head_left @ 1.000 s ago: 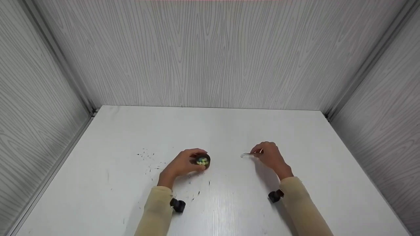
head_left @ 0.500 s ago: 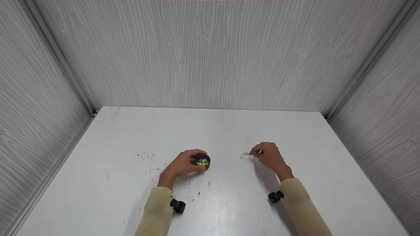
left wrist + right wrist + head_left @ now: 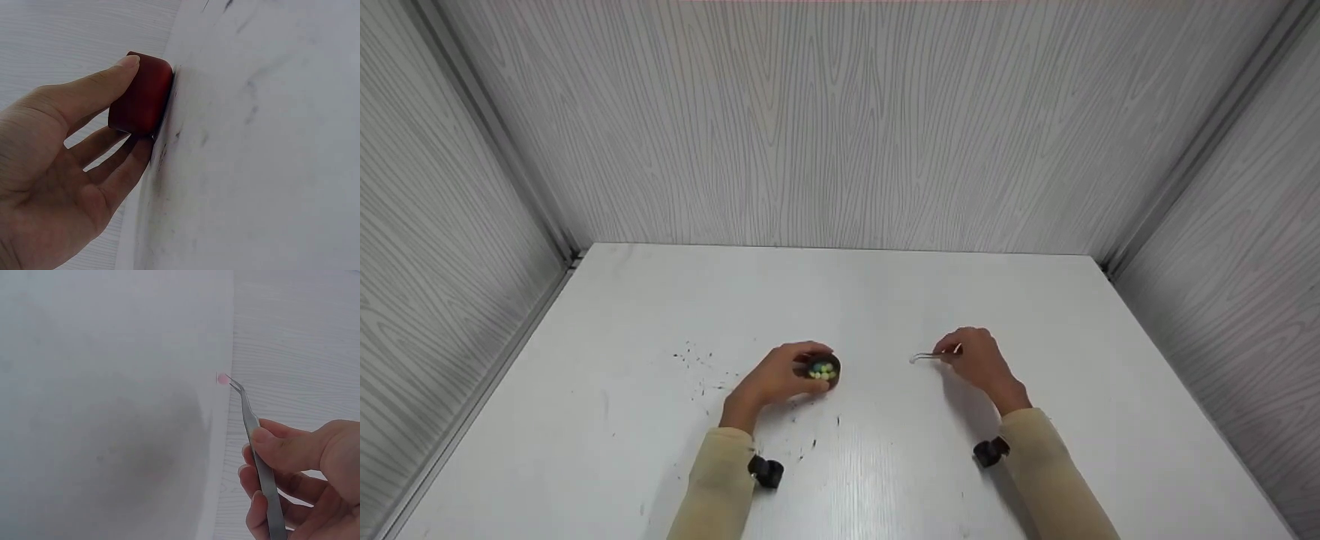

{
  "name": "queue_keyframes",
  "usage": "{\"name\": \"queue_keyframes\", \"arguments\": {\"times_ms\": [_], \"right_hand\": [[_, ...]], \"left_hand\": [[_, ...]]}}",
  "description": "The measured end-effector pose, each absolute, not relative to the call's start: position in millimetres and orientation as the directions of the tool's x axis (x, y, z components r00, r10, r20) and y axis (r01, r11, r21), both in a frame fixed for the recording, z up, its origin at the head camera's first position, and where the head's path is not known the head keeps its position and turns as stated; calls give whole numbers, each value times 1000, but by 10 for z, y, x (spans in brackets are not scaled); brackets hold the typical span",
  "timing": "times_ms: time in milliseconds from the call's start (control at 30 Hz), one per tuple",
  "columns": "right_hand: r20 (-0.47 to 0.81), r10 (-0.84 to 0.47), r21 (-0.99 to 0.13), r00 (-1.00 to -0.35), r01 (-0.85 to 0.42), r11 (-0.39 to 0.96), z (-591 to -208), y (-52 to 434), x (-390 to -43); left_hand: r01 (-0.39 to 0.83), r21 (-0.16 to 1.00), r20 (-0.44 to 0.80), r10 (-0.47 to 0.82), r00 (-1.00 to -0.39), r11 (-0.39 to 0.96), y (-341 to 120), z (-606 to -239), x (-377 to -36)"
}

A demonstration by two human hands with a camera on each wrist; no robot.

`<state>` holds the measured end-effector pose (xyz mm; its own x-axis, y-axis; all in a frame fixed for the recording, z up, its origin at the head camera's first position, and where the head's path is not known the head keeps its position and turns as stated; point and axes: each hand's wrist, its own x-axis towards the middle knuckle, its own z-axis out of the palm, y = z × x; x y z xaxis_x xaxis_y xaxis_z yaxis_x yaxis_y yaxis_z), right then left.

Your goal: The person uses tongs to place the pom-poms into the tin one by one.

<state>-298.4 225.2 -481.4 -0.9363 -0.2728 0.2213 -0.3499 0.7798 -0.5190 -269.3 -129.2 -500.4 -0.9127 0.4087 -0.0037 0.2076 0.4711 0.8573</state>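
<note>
My left hand grips a small round cup, dark red in the left wrist view, standing on the table with thumb and fingers around its side. Several yellow, green and blue beads lie inside. To the right, my right hand pinches metal tweezers between thumb and fingers, their bent tips pointing left toward the cup. A small pale pink round thing shows at the tips in the right wrist view. Whether the tips grip it, I cannot tell.
Dark specks and short marks dot the white table left of and below the cup. Grey wood-grain panels enclose the table at the back and on both sides. Each wrist wears a small black camera.
The right hand with the tweezers has shifted very slightly toward the near edge of the table. The left hand and the cup have stayed in place.
</note>
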Motion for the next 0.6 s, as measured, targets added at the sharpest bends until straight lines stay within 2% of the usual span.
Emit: {"name": "queue_keyframes", "arguments": {"times_ms": [267, 600], "right_hand": [[262, -285, -505, -922, -383, 773, -4786, 2238, -2979], [251, -285, -524, -925, -378, 764, -4739, 2164, -2931]], "left_hand": [[203, 857, -9, 407, -913, 474, -1289, -4995, -2693], [191, 862, -16, 401, -916, 470, -1287, -4997, -2677]]}}
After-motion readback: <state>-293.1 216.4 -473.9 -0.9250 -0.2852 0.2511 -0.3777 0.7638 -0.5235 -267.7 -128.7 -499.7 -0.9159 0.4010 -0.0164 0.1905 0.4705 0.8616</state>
